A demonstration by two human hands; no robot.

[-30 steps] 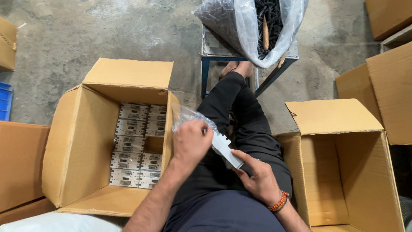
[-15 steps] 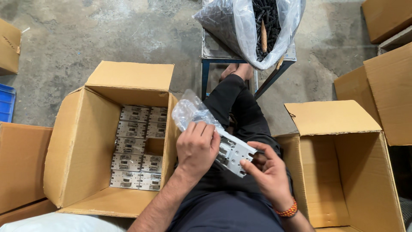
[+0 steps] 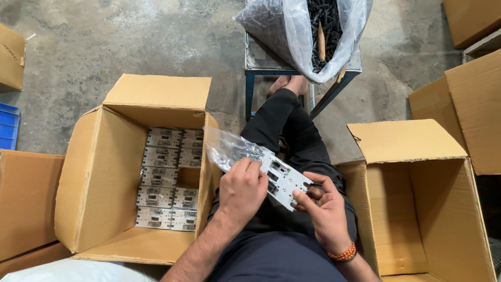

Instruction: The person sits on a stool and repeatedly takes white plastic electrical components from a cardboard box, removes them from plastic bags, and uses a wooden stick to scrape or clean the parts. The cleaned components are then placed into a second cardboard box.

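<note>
Over my lap I hold a flat white plastic part [image 3: 282, 177] with rectangular cut-outs, half inside a clear plastic bag [image 3: 229, 149]. My left hand [image 3: 241, 190] grips the bag's mouth and the part's upper end. My right hand [image 3: 323, 209], with an orange bead bracelet at the wrist, pinches the part's lower end, which sticks out of the bag. To my left an open cardboard box [image 3: 99, 177] holds several bagged parts of the same kind [image 3: 164, 177] laid in rows.
An open cardboard box [image 3: 417, 209] stands at my right. Ahead, a blue metal stool [image 3: 261, 57] carries a clear bag of black pieces [image 3: 313, 31]. More cartons [image 3: 475, 104] sit at both sides, and a blue crate [image 3: 8, 128] at the far left.
The white part has turned from edge-on to flat-side-up and slid farther out of the bag. My right hand has moved up onto its lower end.
</note>
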